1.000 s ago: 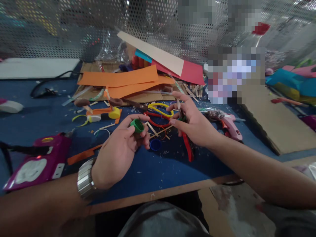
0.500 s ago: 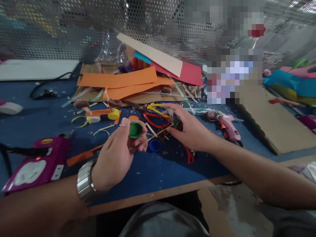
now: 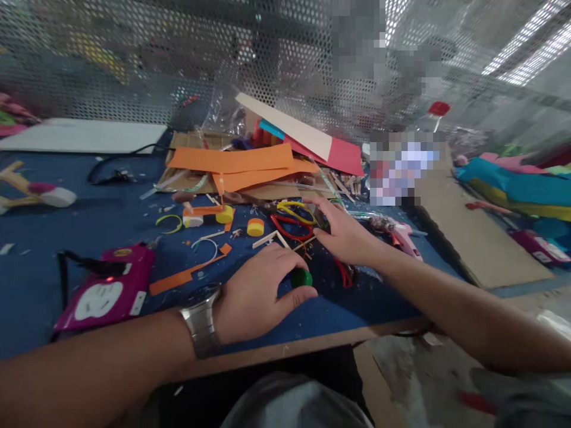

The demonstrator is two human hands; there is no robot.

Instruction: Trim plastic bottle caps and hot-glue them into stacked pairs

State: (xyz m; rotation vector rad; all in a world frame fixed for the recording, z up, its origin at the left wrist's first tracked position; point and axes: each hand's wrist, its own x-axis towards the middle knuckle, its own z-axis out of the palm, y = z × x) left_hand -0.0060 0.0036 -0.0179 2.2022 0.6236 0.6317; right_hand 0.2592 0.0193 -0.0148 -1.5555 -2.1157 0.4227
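My left hand (image 3: 263, 291), wearing a silver watch (image 3: 203, 324), is closed around a green bottle cap (image 3: 303, 278), held between thumb and fingers low at the table. The blue cap is hidden from view. My right hand (image 3: 343, 232) hovers at the scissors, its thumb and index finger apart; its other fingers are partly hidden. Beside its fingertips are the red scissor handles (image 3: 292, 229) and yellow handles (image 3: 297, 209). A red-handled tool (image 3: 344, 274) lies below that hand. Thin wooden sticks (image 3: 270, 239) and a yellow-orange cap (image 3: 256, 227) lie beyond my left hand.
A purple device (image 3: 111, 285) with a cable stands at left. A pink glue gun (image 3: 404, 238) lies past my right hand. Orange paper strips (image 3: 232, 159) rest on cardboard at the back. A cardboard sheet (image 3: 482, 238) is at right, and a small wheeled piece (image 3: 205, 214) lies centre-left.
My left hand has moved right and down and turned palm downward with the green cap. The blue cap has gone out of sight. My right hand stays near the scissors. The view has shifted.
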